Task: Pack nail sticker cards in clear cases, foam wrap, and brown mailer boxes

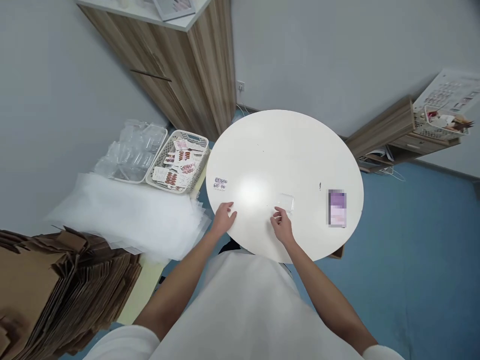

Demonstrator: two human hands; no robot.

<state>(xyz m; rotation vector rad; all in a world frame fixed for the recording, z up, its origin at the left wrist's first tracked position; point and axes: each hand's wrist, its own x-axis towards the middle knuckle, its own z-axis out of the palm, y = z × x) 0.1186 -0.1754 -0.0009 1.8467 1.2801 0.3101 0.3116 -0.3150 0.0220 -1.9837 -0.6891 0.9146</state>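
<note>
My left hand (224,219) is over the near left edge of the round white table (285,150), its thumb and fingers apart with nothing between them. Beyond it lies a small card of false nails (220,183) in purple and silver tones. My right hand (282,226) is near the table's front, its fingers loosely bent and a little apart. Its fingertips are at the near left corner of a clear plastic box (286,201); whether they touch it I cannot tell. I see nothing held in this hand.
A blurred purple-and-pink rectangle (337,208) lies at the table's right, near a small dark item (320,186). Left of the table stand a basket (150,176) of nail cards, a bin of clear packaging (131,150), white sheets (138,212) and stacked cardboard (86,290).
</note>
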